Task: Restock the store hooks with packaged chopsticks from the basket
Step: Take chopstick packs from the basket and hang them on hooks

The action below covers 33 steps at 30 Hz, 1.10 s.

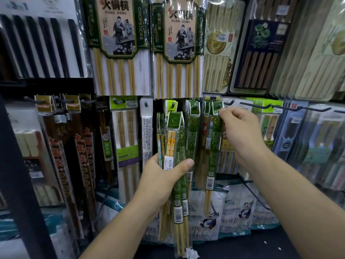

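Looks like the restock is roughly midway. The person's left hand (162, 180) has its fingers (184, 164) wrapped around a bundle of green chopstick packs (176, 139), held upright in front of the lower row of the rack, so there are several packs left to hang. The right hand (240, 131) is up at a hook (220, 105) just right of centre, pinching the top corner of one green pack (214, 146) right at the peg. Can't tell for sure if the hole is fully over it. Just left of that, another hook already carries a few of the same hanging green packs (193, 128). Further right, a long hook (252, 106) sticks out with plenty of room on it. The basket isn't in view, so no idea how much stock remains there.
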Tool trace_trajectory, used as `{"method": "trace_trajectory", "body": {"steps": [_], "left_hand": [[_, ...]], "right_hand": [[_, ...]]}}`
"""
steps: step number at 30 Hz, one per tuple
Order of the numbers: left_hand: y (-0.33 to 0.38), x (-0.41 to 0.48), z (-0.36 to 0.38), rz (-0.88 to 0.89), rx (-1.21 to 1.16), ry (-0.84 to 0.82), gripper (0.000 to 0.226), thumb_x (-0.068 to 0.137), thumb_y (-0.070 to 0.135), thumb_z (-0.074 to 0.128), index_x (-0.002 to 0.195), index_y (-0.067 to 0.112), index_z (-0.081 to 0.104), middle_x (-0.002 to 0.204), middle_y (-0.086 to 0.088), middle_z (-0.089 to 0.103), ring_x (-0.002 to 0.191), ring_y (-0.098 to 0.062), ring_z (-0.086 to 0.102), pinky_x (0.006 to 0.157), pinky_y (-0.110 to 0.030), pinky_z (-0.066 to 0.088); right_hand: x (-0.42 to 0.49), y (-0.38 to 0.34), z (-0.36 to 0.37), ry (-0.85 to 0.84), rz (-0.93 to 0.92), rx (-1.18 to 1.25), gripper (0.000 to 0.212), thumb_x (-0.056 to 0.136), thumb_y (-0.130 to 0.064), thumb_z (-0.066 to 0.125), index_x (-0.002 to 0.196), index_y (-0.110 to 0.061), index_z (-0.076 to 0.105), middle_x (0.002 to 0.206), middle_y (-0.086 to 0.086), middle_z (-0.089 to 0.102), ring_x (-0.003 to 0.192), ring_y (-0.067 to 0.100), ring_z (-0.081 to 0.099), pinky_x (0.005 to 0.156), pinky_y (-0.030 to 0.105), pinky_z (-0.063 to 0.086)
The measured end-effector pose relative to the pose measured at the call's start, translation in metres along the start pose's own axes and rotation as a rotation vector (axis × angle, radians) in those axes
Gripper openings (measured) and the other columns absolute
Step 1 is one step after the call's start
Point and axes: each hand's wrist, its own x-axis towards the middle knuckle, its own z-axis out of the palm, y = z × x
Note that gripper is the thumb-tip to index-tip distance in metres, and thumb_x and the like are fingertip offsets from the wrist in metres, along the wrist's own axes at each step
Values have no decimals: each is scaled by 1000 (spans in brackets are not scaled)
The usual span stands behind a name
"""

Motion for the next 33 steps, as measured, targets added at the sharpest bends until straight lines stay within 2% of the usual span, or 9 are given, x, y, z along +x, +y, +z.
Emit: {"method": "trace_trajectory", "body": {"steps": [3, 8, 11, 15, 17, 20, 25, 29, 33], "left_hand": [[0, 1, 0, 16, -17, -3, 57, 53, 49, 91, 101, 24, 71, 93, 11, 80, 85, -4, 75, 66, -11, 54], [-1, 2, -1, -2, 46, 50, 101, 32, 72, 93, 116, 24, 63, 102, 13, 78, 94, -3, 73, 81, -18, 55], [-1, 0, -1, 5, 33, 42, 83, 39, 62, 95, 106, 26, 62, 91, 22, 77, 84, 4, 72, 67, -9, 53], [1, -1, 0, 19, -27, -11, 64, 50, 44, 95, 104, 21, 68, 95, 7, 80, 88, -9, 77, 70, -18, 58], [2, -2, 2, 23, -56, -36, 52, 54, 34, 93, 99, 19, 72, 95, 1, 81, 87, -15, 78, 69, -21, 59], [2, -3, 3, 31, -65, -52, 43, 57, 31, 92, 95, 20, 75, 95, -2, 81, 88, -18, 78, 71, -23, 60], [5, -2, 0, 17, -45, -57, 43, 61, 29, 90, 98, 17, 73, 96, 0, 81, 90, -16, 77, 74, -22, 60], [3, -2, 2, 5, -37, -61, 36, 63, 27, 89, 95, 20, 75, 95, -1, 81, 88, -17, 78, 73, -23, 60], [0, -1, 4, -1, -6, -78, 42, 62, 34, 90, 99, 21, 75, 96, 1, 81, 90, -16, 78, 77, -28, 62]], "right_hand": [[-2, 4, 0, 3, -3, -38, 36, 101, -27, 59, 79, 0, 64, 69, 9, 46, 55, 8, 43, 71, 23, 42], [-7, 13, 1, 92, -35, -66, 20, 96, -32, 66, 86, -15, 66, 71, -2, 58, 60, 2, 51, 64, 23, 44], [-21, 14, 3, 77, -70, -34, 22, 96, -35, 66, 82, -17, 63, 63, -7, 54, 54, -3, 49, 55, 14, 43], [-49, 10, 12, -233, -110, 1, 17, 94, -42, 63, 83, -31, 71, 77, -9, 69, 68, -2, 62, 59, 9, 47], [-55, 9, 18, -277, -141, -20, 20, 97, -37, 64, 81, -28, 72, 70, -11, 67, 63, -2, 59, 57, 9, 45], [-57, 6, 20, -263, -131, 10, 23, 100, -28, 62, 79, -22, 71, 63, -7, 62, 57, -2, 55, 54, 12, 44], [-50, 3, 17, -179, -2, 146, 25, 99, -22, 61, 76, -26, 71, 62, -7, 62, 61, 6, 58, 52, 20, 45], [-48, 4, 18, -178, 70, 254, 10, 97, -18, 64, 92, -23, 71, 67, -10, 64, 64, 7, 60, 51, 21, 44], [-47, 4, 18, -168, 24, 268, 20, 98, -25, 65, 80, -26, 73, 73, -4, 62, 65, 8, 58, 54, 20, 44]]}}
